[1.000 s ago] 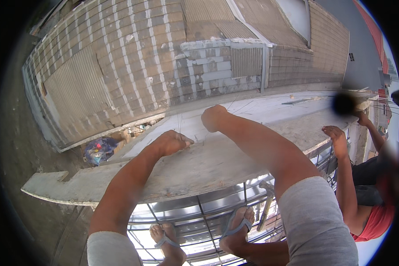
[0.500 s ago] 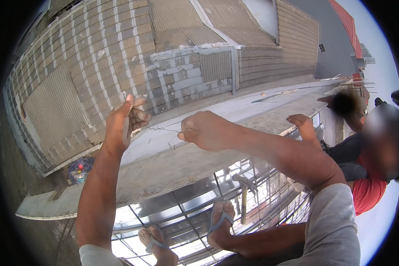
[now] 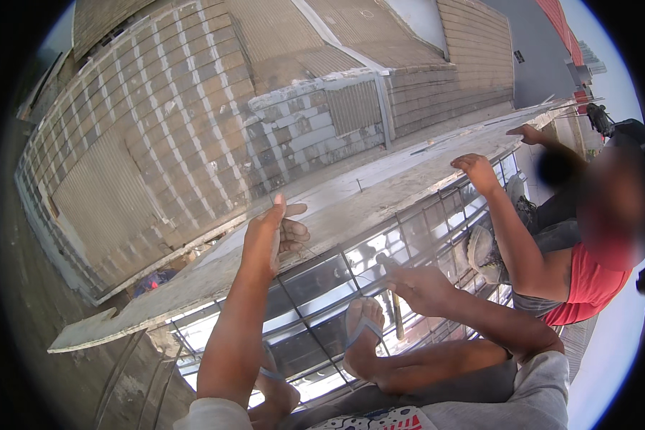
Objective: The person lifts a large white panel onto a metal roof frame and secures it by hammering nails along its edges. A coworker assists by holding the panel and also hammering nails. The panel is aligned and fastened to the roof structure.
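Note:
My left hand (image 3: 283, 236) is over the edge of the concrete slab, with its thumb and index finger stretched out and its other fingers curled on a thin wire (image 3: 310, 251). Lower and to the right, my right hand (image 3: 424, 289) is closed in a pinch, slightly blurred, and appears to hold the other end of that wire. Between the hands the wire is too faint to follow fully. Behind my right hand, a hammer (image 3: 399, 324) rests on the steel bar grid (image 3: 304, 315); its head is mostly hidden.
My feet in flip-flops (image 3: 364, 331) stand on the grid. A long pale slab (image 3: 215, 287) runs along the edge, with a nail-like pin (image 3: 360, 188) sticking up. Beyond is a tiled roof (image 3: 172, 115). At right sits a co-worker in a red shirt (image 3: 595, 290), a hand on the slab.
My right hand has dropped down and right, from above the slab to before the hammer. My left hand has shifted right in the picture. The view has turned slightly, too.

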Motion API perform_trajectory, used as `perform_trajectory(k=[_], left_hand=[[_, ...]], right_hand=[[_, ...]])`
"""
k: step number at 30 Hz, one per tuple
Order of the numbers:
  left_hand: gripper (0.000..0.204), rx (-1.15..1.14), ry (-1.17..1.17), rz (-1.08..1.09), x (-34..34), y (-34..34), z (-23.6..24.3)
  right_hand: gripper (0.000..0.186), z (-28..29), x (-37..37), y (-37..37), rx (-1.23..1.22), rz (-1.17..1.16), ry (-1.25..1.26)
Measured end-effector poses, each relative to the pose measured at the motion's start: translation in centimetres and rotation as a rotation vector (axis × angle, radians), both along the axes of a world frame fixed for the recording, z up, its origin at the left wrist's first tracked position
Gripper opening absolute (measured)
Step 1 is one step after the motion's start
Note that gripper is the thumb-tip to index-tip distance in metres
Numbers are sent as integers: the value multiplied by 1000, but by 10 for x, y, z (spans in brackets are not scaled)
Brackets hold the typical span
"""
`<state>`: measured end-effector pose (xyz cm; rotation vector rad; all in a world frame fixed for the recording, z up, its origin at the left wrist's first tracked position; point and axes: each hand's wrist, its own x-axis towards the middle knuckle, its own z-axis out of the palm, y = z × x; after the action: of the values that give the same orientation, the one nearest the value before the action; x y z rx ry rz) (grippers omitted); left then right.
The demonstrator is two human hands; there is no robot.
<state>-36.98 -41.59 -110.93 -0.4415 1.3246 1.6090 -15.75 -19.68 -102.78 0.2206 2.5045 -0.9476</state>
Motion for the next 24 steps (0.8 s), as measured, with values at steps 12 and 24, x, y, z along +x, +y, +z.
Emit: perform_trajectory(k=[12, 24], left_hand=[[55, -117, 263, -61, -13, -11, 8], [31, 26, 242, -51, 22, -2, 11]], right_hand=[[23, -29, 36, -3, -335, -304, -251], [25, -40, 14, -7, -416, -193, -440]])
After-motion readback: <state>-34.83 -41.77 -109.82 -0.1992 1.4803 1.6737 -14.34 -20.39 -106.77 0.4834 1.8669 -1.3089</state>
